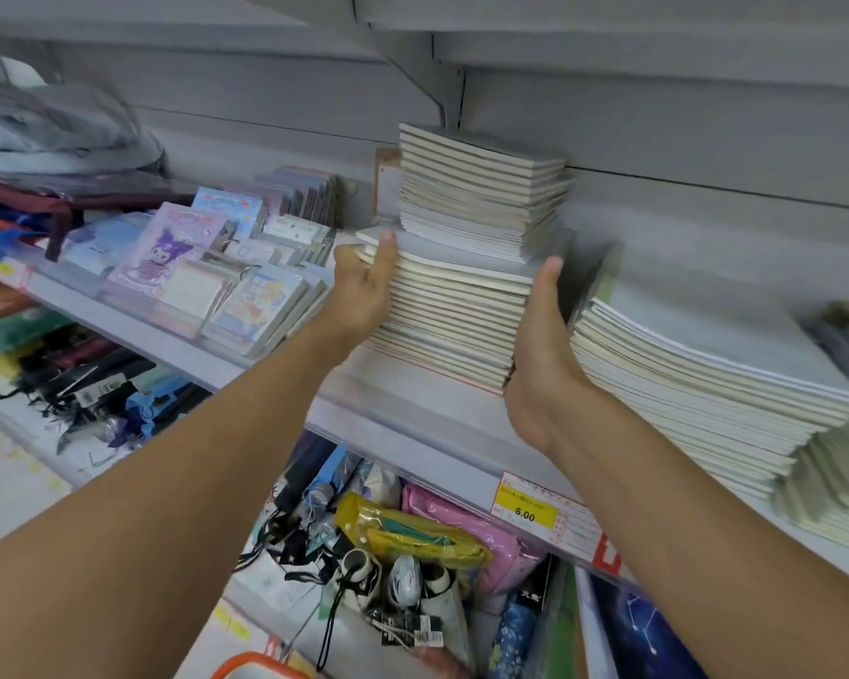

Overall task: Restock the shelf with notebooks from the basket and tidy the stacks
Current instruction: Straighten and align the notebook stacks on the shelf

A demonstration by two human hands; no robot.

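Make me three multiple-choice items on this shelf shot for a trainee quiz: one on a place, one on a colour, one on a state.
1. Where is the right hand?
A. In the basket
B. Against the right side of the middle stack
C. On the price tag

2. What colour is the price tag with 6.00?
A. Yellow
B. Blue
C. Black

3. How does the small stack sit on the middle stack?
A. Flush with its edges
B. Upright on its spines
C. Turned askew, its layers fanned

Answers: 1 B, the palm lies flat on that side, with the left hand opposite; 2 A, black digits on yellow; 3 C, its corners jut out of line.
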